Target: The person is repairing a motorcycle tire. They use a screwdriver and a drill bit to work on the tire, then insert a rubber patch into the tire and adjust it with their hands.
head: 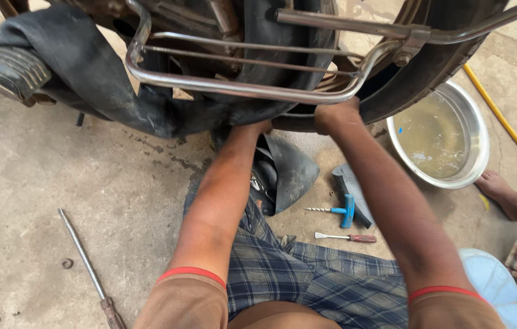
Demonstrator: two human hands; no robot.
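left hand [257, 128]: pushed up under the tyre [429, 67], fingers tucked out of sight in the black inner tube [88, 67], so can't tell how they're set
right hand [331, 114]: curled into a fist against the tyre's lower edge, looks clamped on the rubber there
inner tube: hangs slack out of the wheel, drooping left behind the chrome guard rail [234, 88]
handling: tube looks soft, floppy and light, probably a bit grippy; tyre looks stiff and springy at the edge, so best grabbed right at that lip
on the floor: blue t-handle tool [343, 211], small red-handled screwdriver [350, 237], long lever bar [84, 259], steel basin [478, 131] of murky water
nearby: another person's bare foot [502, 190] by the basin
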